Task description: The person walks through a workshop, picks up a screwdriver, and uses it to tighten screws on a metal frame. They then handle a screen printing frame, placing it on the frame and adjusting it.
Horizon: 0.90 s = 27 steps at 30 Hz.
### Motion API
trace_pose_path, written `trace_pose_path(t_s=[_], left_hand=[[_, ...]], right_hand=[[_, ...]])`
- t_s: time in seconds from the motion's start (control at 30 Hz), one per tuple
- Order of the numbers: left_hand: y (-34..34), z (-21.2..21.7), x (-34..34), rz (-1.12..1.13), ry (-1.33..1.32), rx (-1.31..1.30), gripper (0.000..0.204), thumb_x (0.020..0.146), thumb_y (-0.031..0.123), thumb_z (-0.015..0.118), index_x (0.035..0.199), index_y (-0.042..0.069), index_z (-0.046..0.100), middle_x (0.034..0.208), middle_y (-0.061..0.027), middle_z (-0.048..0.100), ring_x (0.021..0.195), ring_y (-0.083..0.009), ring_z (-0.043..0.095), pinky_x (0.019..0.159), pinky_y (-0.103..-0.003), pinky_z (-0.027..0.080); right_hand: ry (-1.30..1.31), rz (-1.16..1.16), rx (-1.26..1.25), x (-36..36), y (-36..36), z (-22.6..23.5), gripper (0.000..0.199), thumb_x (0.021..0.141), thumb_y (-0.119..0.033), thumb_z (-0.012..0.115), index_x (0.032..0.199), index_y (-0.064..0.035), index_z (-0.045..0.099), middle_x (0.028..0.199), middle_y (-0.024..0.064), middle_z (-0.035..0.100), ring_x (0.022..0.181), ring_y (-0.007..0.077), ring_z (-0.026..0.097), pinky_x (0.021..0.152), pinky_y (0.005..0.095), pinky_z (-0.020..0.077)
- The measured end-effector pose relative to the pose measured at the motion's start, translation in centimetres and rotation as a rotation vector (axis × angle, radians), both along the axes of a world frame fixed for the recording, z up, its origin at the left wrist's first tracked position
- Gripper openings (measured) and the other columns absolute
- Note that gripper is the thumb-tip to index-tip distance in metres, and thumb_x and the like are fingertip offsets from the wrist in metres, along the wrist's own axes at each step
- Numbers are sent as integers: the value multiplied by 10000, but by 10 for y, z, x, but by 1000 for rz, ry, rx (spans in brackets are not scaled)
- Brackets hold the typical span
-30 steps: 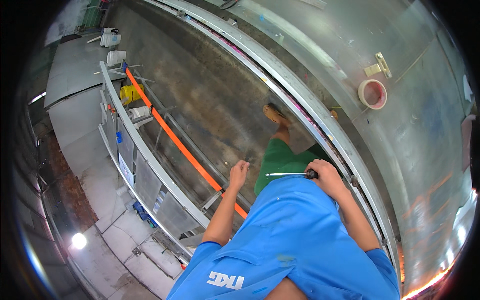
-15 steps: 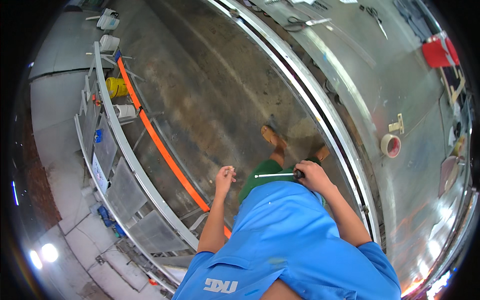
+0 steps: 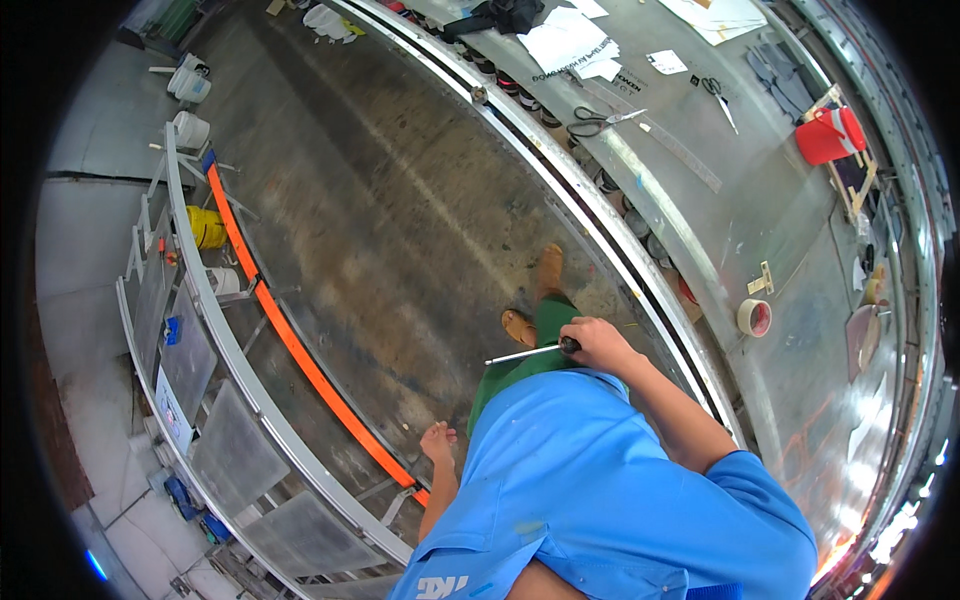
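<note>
My right hand [image 3: 597, 345] is closed around the dark handle of a screwdriver [image 3: 525, 354]; its thin metal shaft points left over my green trousers. Loosely curled and holding nothing I can make out, my left hand [image 3: 438, 438] hangs low beside my blue shirt, just above the orange rail [image 3: 290, 345]. My feet in tan sandals [image 3: 518, 327] stand on the worn grey floor between the rack and the long metal workbench [image 3: 800, 270].
On the workbench lie a roll of tape [image 3: 754, 318], a red box [image 3: 830, 135], scissors [image 3: 592, 122], a long metal ruler [image 3: 680, 153] and papers [image 3: 570, 40]. At left a metal frame rack [image 3: 190, 330] holds a yellow can [image 3: 205, 227] and white buckets [image 3: 190, 82].
The view has swung toward the far end of the bench, showing more of it. My left hand has dropped lower beside my body. The right hand keeps the screwdriver.
</note>
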<state>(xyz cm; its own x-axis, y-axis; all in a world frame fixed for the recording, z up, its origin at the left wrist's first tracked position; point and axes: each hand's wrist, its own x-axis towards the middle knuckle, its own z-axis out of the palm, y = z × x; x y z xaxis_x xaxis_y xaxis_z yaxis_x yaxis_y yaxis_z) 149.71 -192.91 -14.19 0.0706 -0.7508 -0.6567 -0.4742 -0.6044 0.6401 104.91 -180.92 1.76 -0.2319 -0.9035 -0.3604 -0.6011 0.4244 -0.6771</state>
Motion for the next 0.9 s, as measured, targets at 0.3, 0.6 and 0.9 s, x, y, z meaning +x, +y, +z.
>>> trace_pose_path(t_s=[0.3,0.6,0.9], left_hand=[[-67,6,-67,-137,27,-59,262,965,176,523,1040,-60,611,724,-132,671,527,-157,619,470,-257,456],[-213,21,-132,-90,77,113,418,1004,119,365,1403,-6,369,928,-148,651,664,-183,646,550,-259,495],[-323,93,-262,-333,1,-77,308,888,35,377,1117,20,582,715,-27,559,565,-102,499,532,-233,409]], right_hand=[[-84,2,-30,-28,-64,-18,240,665,-86,711,891,-86,630,888,119,614,897,334,616,780,437,503],[-131,-48,-218,-104,-193,-39,175,688,-91,679,848,-85,610,823,126,608,820,336,621,713,447,498],[-293,-171,-205,-153,-247,-44,166,712,-106,679,865,-80,621,847,136,625,857,341,618,755,436,495]])
